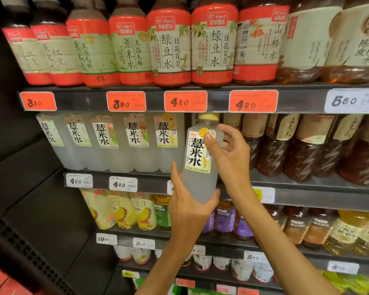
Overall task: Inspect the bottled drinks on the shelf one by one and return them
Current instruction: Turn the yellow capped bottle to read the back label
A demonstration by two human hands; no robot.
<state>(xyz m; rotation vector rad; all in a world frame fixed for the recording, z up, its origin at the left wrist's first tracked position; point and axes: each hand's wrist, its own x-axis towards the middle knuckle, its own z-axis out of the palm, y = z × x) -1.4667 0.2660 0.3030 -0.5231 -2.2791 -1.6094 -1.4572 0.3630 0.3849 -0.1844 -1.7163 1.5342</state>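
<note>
Dark multi-tier shelf [303, 101] filling the view, price tags along each front edge. Top tier: row of red-banded bottles [170, 47] standing upright, shoulder to shoulder; amber bottles [307, 39] toward the right end. Second tier: row of pale cloudy bottles [107, 141] on the left part, dark brown bottles [303, 150] on the right part. Lower tiers: yellow, green and purple-labelled bottles, partly hidden behind the forearms. Red price tags [185, 101] on the top tier's front edge, one white price tag [353, 101] at its right end. Held bottle [200, 158], cloudy white, yellow cap, upright, slightly tilted, off the shelf, in front of the second tier's front edge near its middle, label facing the camera. Left hand [188, 207] cupping the bottle's base, fingers [176, 177] curled up its left side, thumb on the right of the base. Right hand [232, 154] gripping the upper body, thumb [211, 143] pressed over the label, other fingers wrapped behind.
</note>
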